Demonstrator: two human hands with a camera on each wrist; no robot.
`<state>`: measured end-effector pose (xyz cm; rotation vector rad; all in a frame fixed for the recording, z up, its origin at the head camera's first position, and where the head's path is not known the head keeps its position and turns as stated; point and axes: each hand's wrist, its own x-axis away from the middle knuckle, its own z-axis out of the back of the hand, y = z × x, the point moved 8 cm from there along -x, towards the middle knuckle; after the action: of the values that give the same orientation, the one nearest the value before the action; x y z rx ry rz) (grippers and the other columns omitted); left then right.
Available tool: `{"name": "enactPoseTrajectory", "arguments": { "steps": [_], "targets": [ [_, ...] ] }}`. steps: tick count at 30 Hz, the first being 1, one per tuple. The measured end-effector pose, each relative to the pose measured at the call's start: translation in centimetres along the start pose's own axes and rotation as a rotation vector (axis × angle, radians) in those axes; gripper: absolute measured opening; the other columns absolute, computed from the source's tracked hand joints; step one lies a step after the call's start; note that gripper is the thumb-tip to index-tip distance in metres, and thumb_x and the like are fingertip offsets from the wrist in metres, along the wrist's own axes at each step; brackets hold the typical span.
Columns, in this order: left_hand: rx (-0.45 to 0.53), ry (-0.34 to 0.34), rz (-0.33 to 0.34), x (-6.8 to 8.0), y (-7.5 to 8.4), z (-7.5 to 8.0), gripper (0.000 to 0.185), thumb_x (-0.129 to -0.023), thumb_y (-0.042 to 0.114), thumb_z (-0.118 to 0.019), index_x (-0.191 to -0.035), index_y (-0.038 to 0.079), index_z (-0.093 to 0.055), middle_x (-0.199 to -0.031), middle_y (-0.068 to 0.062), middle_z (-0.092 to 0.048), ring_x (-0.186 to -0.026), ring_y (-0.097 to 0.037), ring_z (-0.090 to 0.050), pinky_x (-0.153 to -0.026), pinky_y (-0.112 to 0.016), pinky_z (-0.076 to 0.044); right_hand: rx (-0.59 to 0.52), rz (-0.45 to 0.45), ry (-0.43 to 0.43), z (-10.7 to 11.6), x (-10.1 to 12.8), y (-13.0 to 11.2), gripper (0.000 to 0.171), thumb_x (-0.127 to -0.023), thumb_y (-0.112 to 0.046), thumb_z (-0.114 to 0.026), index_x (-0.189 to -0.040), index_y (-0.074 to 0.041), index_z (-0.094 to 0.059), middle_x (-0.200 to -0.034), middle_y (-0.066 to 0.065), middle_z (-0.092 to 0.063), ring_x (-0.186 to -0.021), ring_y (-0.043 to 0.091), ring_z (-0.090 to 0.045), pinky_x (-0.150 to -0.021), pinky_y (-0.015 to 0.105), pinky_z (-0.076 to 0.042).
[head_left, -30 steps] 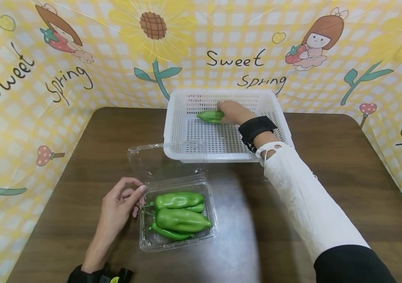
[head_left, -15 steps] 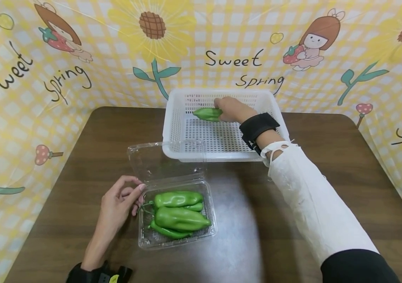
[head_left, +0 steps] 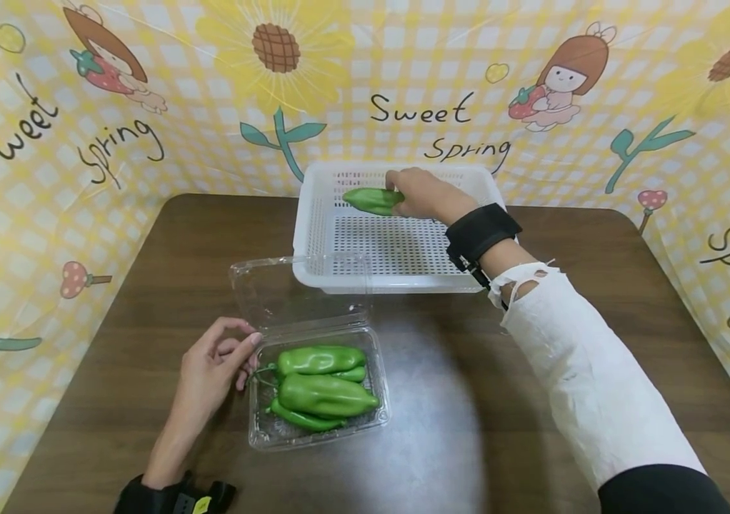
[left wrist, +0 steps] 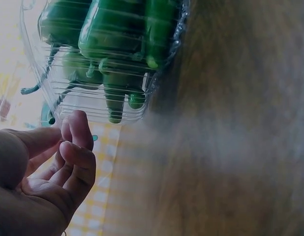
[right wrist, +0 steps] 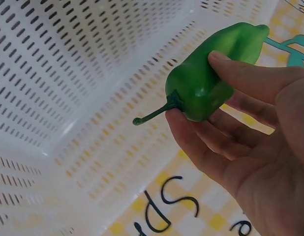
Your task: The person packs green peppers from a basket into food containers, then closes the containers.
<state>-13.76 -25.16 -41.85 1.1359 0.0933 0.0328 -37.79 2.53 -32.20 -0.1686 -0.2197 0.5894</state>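
My right hand (head_left: 426, 194) grips a green pepper (head_left: 371, 200) over the back of a white perforated basket (head_left: 397, 280). In the right wrist view the thumb lies across the pepper (right wrist: 206, 73), fingers curl beneath it, and its stem points away from the palm. My left hand (head_left: 211, 368) pinches the left edge of a clear plastic box (head_left: 378, 421), near its hinge, with thumb and fingertips. The box's lid (head_left: 301, 285) stands raised. Several green peppers (head_left: 326, 396) lie inside it. From the left wrist, box peppers (left wrist: 112, 29) show through the clear ribbed wall beyond my left hand (left wrist: 58, 172).
Behind the brown table (head_left: 166, 285) hangs a yellow checked cloth (head_left: 365, 64) with printed flowers and lettering, wrapping round both sides. The basket stands near the table's back edge, and the raised lid overlaps its front left corner in the head view.
My right hand and its pepper have shifted slightly up and to the left within the basket area in view. The left hand stays at the box edge; box peppers look unchanged.
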Motion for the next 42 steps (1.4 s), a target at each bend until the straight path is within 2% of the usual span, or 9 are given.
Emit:
{"name": "enactPoseTrajectory", "arguments": {
  "steps": [9, 22, 29, 34, 42],
  "targets": [
    [-0.01, -0.002, -0.002, 0.1, 0.1, 0.1, 0.021, -0.099, 0.025, -0.062, -0.114, 0.011, -0.058, -0.069, -0.012, -0.067, -0.048, -0.022, -0.058, -0.042, -0.032, -0.051, -0.025, 0.034, 0.042, 2.0, 2.0, -0.9, 0.041, -0.095, -0.016, -0.067, -0.13, -0.002, -0.053, -0.117, 0.015, -0.062, -0.098, 0.027, -0.056, -0.09, 0.041, -0.049],
    [-0.013, 0.003, -0.014, 0.2, 0.4, 0.2, 0.022, -0.099, 0.023, -0.062, -0.116, 0.01, -0.057, -0.07, -0.011, -0.067, -0.048, -0.02, -0.058, -0.042, -0.031, -0.051, -0.046, 0.082, 0.1, 3.5, 5.2, -1.2, 0.042, -0.096, -0.019, -0.067, -0.132, -0.003, -0.052, -0.117, 0.015, -0.06, -0.099, 0.028, -0.057, -0.089, 0.041, -0.05],
    [-0.013, 0.007, -0.018, 0.2, 0.5, 0.0, 0.021, -0.099, 0.023, -0.063, -0.116, 0.011, -0.058, -0.07, -0.011, -0.067, -0.047, -0.02, -0.058, -0.042, -0.032, -0.051, -0.065, 0.102, 0.188, 5.1, 7.5, -1.6, 0.04, -0.094, -0.017, -0.069, -0.128, -0.003, -0.055, -0.115, 0.017, -0.065, -0.1, 0.029, -0.061, -0.09, 0.043, -0.052],
    [-0.009, 0.004, -0.008, 0.2, 0.3, 0.0, 0.021, -0.099, 0.023, -0.063, -0.115, 0.011, -0.057, -0.069, -0.01, -0.067, -0.047, -0.019, -0.058, -0.042, -0.032, -0.051, -0.055, 0.134, 0.253, 6.2, 9.5, -1.9, 0.038, -0.093, -0.017, -0.071, -0.125, -0.003, -0.056, -0.11, 0.018, -0.067, -0.095, 0.031, -0.062, -0.084, 0.043, -0.05],
    [-0.009, 0.003, -0.013, 0.2, 0.3, 0.1, 0.02, -0.099, 0.022, -0.062, -0.114, 0.01, -0.057, -0.069, -0.011, -0.067, -0.048, -0.02, -0.058, -0.042, -0.032, -0.051, -0.031, 0.208, 0.292, 7.0, 12.5, -3.7, 0.036, -0.092, -0.015, -0.071, -0.122, -0.003, -0.057, -0.104, 0.014, -0.064, -0.087, 0.027, -0.057, -0.076, 0.038, -0.048]
  ]
}}
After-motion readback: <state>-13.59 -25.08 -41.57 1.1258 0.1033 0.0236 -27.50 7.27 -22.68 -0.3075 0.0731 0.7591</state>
